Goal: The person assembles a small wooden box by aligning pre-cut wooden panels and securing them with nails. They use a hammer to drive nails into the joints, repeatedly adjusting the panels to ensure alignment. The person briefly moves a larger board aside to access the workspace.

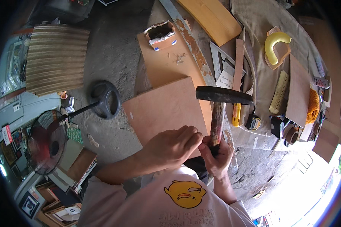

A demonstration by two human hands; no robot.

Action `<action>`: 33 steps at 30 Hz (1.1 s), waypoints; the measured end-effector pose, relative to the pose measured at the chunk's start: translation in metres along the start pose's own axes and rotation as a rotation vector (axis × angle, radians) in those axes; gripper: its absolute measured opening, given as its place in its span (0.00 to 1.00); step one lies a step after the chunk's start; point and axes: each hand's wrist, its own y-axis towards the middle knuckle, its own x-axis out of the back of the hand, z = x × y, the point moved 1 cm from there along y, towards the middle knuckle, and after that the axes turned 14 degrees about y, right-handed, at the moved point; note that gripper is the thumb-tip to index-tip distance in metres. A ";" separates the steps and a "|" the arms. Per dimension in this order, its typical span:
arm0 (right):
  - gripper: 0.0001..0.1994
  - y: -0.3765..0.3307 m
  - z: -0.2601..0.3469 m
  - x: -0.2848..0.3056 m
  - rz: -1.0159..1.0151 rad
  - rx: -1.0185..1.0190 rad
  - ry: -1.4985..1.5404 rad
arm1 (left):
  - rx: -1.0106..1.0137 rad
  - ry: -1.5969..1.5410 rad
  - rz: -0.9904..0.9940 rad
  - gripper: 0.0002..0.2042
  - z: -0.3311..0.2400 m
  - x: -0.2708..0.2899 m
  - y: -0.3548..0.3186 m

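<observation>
My right hand (219,159) is closed round the dark lower end of a hammer (217,123). The hammer stands upright, its wide black head uppermost. Just left of the handle, my left hand (176,145) is closed with its fingers curled together; anything inside them is hidden. Both hands are over the near edge of a reddish-brown wooden board (163,108). Beyond it, a lighter board (155,62) carries scattered nails (180,58) and a small open cardboard box (165,43) with dark contents.
A long rusty metal strip (193,45) runs past the boards. To the right lie a set square (216,62), a yellow utility knife (236,115), a tape measure (254,122) and orange cord (313,106). A standing fan (47,142) is at the left, near a corrugated sheet (57,58).
</observation>
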 end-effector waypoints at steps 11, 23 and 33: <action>0.05 -0.042 -0.025 0.042 0.084 -0.058 0.344 | 0.277 -0.436 -0.121 0.11 -0.074 -0.033 -0.018; 0.07 -0.096 -0.066 0.062 0.335 -0.245 0.707 | 0.499 -1.242 -0.591 0.08 -0.152 -0.110 -0.078; 0.19 -0.104 -0.134 0.050 -0.167 0.084 0.279 | 0.856 -0.481 -0.885 0.12 0.045 -0.035 -0.136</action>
